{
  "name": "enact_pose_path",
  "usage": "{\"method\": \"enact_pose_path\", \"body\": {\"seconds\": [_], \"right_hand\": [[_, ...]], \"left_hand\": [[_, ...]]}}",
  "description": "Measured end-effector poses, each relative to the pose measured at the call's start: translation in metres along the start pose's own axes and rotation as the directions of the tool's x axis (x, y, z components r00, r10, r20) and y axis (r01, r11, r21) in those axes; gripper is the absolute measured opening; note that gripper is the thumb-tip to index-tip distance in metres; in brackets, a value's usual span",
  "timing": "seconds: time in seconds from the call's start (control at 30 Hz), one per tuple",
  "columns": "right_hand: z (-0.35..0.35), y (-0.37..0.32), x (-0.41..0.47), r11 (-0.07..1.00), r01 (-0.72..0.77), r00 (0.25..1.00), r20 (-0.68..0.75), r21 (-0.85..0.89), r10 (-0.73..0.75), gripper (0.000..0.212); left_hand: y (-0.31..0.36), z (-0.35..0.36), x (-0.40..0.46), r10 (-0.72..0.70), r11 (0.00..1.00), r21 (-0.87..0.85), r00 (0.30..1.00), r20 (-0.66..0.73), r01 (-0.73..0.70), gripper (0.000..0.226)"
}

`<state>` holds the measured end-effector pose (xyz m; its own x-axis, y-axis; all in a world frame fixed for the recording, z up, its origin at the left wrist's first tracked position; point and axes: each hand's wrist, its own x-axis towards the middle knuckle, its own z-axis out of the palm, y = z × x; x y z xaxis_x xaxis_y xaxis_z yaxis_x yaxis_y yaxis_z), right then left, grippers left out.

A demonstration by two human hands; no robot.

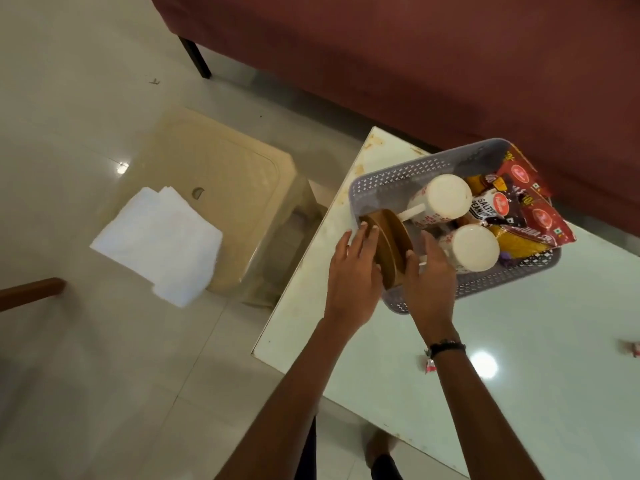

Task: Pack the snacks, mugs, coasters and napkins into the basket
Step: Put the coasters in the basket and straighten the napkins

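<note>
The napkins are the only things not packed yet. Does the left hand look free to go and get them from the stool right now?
Probably not yet. The left hand and the right hand are both pressed on the wooden coasters at the basket edge. The napkins lie uncovered on the stool, with nothing between.

One grey perforated basket (398,174) sits on one white table (519,341). Inside it are two white mugs (446,199), one far, one near. Round wooden coasters (391,244) stand on edge at the basket's left end; at least two, the exact number is unclear. Several snack packets (530,216) crowd the right end, too overlapped to count. One stack of white napkins (162,240) lies on one beige stool (242,168) to the left. Two hands (353,271) are in view.
</note>
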<state>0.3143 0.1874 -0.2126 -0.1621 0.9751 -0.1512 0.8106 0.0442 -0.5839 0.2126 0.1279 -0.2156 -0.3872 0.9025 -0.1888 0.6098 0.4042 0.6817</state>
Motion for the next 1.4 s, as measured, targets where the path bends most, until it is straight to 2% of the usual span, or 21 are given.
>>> {"method": "enact_pose_path", "body": {"seconds": [0.07, 0.13, 0.2, 0.3, 0.37, 0.43, 0.53, 0.67, 0.8, 0.87, 1.0, 1.13, 1.23, 1.3, 1.37, 1.4], "right_hand": [[0.002, -0.024, -0.01, 0.994, 0.085, 0.996, -0.028, 0.07, -0.084, 0.036], [0.018, -0.054, -0.019, 0.974, 0.178, 0.981, 0.058, 0.141, -0.188, 0.033], [0.045, -0.089, -0.025, 0.946, 0.263, 0.94, 0.169, 0.191, -0.295, 0.032], [0.095, -0.138, -0.032, 0.918, 0.337, 0.832, 0.389, 0.209, -0.395, 0.035], [0.128, -0.158, -0.035, 0.906, 0.377, 0.758, 0.499, 0.192, -0.421, 0.039], [0.155, -0.169, -0.038, 0.907, 0.393, 0.723, 0.559, 0.152, -0.406, 0.042], [0.177, -0.176, -0.042, 0.917, 0.391, 0.742, 0.564, 0.075, -0.363, 0.049], [0.188, -0.179, -0.043, 0.916, 0.399, 0.771, 0.552, -0.028, -0.319, 0.059], [0.193, -0.182, -0.045, 0.938, 0.346, 0.78, 0.561, -0.019, -0.277, 0.054], [0.195, -0.184, -0.044, 0.954, 0.299, 0.792, 0.554, 0.016, -0.257, 0.049], [0.195, -0.187, -0.04, 0.978, 0.181, 0.802, 0.559, 0.106, -0.21, 0.042], [0.19, -0.191, -0.036, 0.979, 0.158, 0.781, 0.59, 0.131, -0.206, 0.041], [0.189, -0.192, -0.034, 0.98, 0.15, 0.766, 0.61, 0.135, -0.201, 0.043], [0.189, -0.193, -0.033, 0.98, 0.147, 0.761, 0.618, 0.132, -0.197, 0.046], [0.187, -0.194, -0.033, 0.982, 0.138, 0.768, 0.613, 0.128, -0.188, 0.052], [0.185, -0.194, -0.034, 0.983, 0.125, 0.773, 0.608, 0.132, -0.18, 0.056]], "left_hand": [[-0.015, -0.017, -0.007, -0.093, 0.992, -0.101, 0.983, -0.16, 0.078, 0.05], [-0.042, -0.041, -0.012, -0.196, 0.978, -0.139, 0.923, -0.331, 0.158, 0.05], [-0.079, -0.065, -0.018, -0.268, 0.963, -0.117, 0.863, -0.428, 0.241, 0.048], [-0.134, -0.089, -0.029, -0.329, 0.937, -0.026, 0.857, -0.396, 0.347, 0.049], [-0.159, -0.098, -0.035, -0.345, 0.932, -0.029, 0.86, -0.377, 0.361, 0.049], [-0.175, -0.105, -0.037, -0.334, 0.937, -0.043, 0.855, -0.396, 0.346, 0.046], [-0.189, -0.112, -0.04, -0.313, 0.944, -0.05, 0.84, -0.444, 0.325, 0.045], [-0.207, -0.124, -0.046, -0.251, 0.919, 0.134, 0.812, -0.528, 0.371, 0.059], [-0.231, -0.141, -0.052, -0.192, 0.89, 0.254, 0.815, -0.547, 0.38, 0.069], [-0.244, -0.153, -0.049, -0.152, 0.889, 0.293, 0.832, -0.533, 0.351, 0.068], [-0.254, -0.18, -0.034, -0.142, 0.925, 0.239, 0.852, -0.504, 0.295, 0.062], [-0.255, -0.202, -0.016, -0.18, 0.928, 0.191, 0.836, -0.519, 0.318, 0.051], [-0.257, -0.214, 0.001, -0.155, 0.875, 0.294, 0.798, -0.582, 0.385, 0.046], [-0.257, -0.216, 0.01, -0.093, 0.784, 0.44, 0.783, -0.615, 0.439, 0.039], [-0.259, -0.218, 0.012, -0.028, 0.694, 0.574, 0.813, -0.581, 0.434, 0.035], [-0.263, -0.216, 0.012, -0.001, 0.692, 0.608, 0.843, -0.538, 0.389, 0.036]]}}
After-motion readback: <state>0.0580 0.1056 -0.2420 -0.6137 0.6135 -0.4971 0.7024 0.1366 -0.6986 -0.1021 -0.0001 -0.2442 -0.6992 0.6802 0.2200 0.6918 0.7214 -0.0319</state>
